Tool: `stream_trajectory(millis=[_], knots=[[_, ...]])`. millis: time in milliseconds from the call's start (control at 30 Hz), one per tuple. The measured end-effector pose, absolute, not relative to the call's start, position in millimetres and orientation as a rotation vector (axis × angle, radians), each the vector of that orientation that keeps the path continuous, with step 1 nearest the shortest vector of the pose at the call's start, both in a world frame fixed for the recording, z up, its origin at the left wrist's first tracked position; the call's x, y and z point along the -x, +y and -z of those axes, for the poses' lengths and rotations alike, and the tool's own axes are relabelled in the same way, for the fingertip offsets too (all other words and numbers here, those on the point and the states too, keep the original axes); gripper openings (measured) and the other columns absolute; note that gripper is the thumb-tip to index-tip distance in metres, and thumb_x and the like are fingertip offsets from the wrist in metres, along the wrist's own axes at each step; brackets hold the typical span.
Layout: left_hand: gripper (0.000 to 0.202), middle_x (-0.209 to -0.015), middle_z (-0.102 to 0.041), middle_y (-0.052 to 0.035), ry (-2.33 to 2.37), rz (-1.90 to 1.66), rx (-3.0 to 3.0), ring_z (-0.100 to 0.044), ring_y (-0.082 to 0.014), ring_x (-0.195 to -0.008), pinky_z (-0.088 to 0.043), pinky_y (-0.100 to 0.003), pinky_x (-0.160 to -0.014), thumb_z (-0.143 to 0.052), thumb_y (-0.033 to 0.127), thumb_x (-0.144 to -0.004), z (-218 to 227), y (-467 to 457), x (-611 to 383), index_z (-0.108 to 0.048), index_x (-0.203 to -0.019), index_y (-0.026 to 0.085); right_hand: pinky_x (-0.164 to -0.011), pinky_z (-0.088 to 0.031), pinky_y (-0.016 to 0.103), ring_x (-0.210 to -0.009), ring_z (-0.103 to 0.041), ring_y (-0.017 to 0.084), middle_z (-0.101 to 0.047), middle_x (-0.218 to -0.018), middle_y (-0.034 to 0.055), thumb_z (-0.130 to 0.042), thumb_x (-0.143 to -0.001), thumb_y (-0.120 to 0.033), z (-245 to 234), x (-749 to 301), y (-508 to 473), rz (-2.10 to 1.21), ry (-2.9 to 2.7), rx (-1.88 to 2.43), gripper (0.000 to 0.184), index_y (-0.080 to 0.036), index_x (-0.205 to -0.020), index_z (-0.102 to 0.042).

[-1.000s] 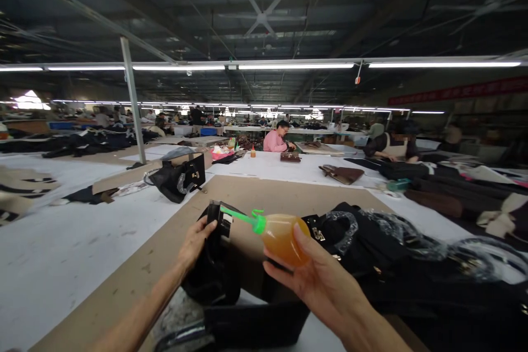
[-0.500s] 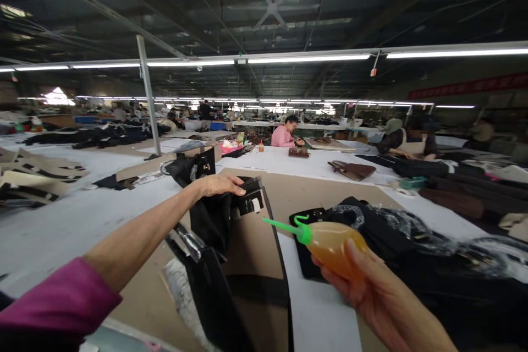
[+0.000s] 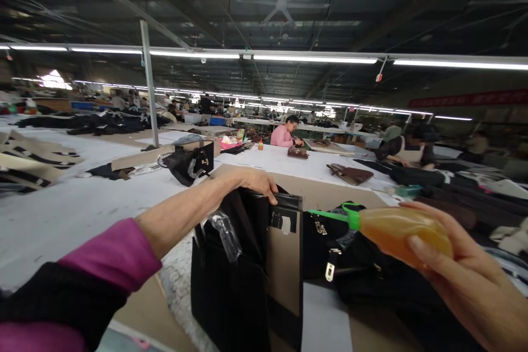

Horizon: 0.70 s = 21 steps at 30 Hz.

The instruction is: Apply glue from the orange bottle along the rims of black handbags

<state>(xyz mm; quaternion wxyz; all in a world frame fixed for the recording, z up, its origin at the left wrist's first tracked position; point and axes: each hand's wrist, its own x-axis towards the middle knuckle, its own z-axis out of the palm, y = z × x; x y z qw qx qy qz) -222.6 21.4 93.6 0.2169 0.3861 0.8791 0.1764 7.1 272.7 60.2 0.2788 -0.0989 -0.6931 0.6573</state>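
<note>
My left hand (image 3: 259, 182) grips the top edge of a black handbag (image 3: 229, 280) that stands on the table. The bag's tan inner side faces right, with a dark strip and a small white patch near the top. Clear plastic wrap (image 3: 226, 236) covers a part on its left. In my right hand (image 3: 449, 253) is a squeeze bottle (image 3: 404, 231) of amber liquid, probably glue, held sideways. Its green nozzle points left, close to the bag's upper right edge. I cannot tell whether the tip touches it.
More black bags with metal clasps (image 3: 330, 269) lie at the right. Behind my left hand sits another black bag (image 3: 192, 162). Tan pieces (image 3: 33, 162) are stacked at far left. Across the table a person in pink (image 3: 282, 135) works, and another person (image 3: 408, 148) sits farther right.
My left hand has moved right and the bag now stands more upright, its tan inner side turned. The bottle has shifted right, its nozzle now level with the bag's right edge.
</note>
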Motion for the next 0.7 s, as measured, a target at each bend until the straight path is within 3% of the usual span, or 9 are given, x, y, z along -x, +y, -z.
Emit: stream_trajectory(millis=[233,367,500,700], knots=[[0.033,-0.088,-0.070,0.0029,2.423,-0.277,-1.088,-0.059,-0.0182,-0.085,-0.043,-0.025,-0.076,-0.070,0.040,-0.063,-81,38,217,-0.071,-0.092,0.024,-0.080,-0.046,0.016,-0.101,-0.060,0.022,-0.064,-0.111,0.0013,-0.077,-0.057,-0.056,-40,-10,281,-1.441,-2.111,0.191,0.069,-0.030,-0.117,-0.055],[0.032,-0.090,-0.070,0.0025,2.403,-0.224,-1.114,-0.060,-0.0176,-0.083,-0.044,-0.024,-0.075,-0.068,0.040,-0.066,-82,43,216,-0.072,-0.093,0.023,-0.074,-0.049,0.015,-0.091,-0.064,0.021,-0.067,-0.103,0.0017,-0.077,-0.053,-0.059,-40,-9,278,-1.355,-2.091,0.226,0.070,-0.027,-0.112,-0.058],[0.033,-0.088,-0.070,0.0019,2.391,-0.199,-1.133,-0.060,-0.0170,-0.080,-0.044,-0.024,-0.071,-0.068,0.040,-0.067,-82,47,213,-0.071,-0.095,0.022,-0.070,-0.050,0.015,-0.089,-0.064,0.020,-0.066,-0.106,0.0005,-0.075,-0.058,-0.056,-37,-6,278,-1.282,-2.068,0.170,0.063,-0.028,-0.112,-0.058],[0.029,-0.082,-0.070,0.0025,2.368,-0.213,-1.136,-0.060,-0.0160,-0.074,-0.044,-0.023,-0.065,-0.067,0.040,-0.068,-80,47,209,-0.072,-0.092,0.023,-0.077,-0.048,0.015,-0.090,-0.062,0.018,-0.064,-0.110,0.0000,-0.074,-0.065,-0.050,-30,-2,283,-1.210,-2.054,0.042,0.055,-0.029,-0.112,-0.058]])
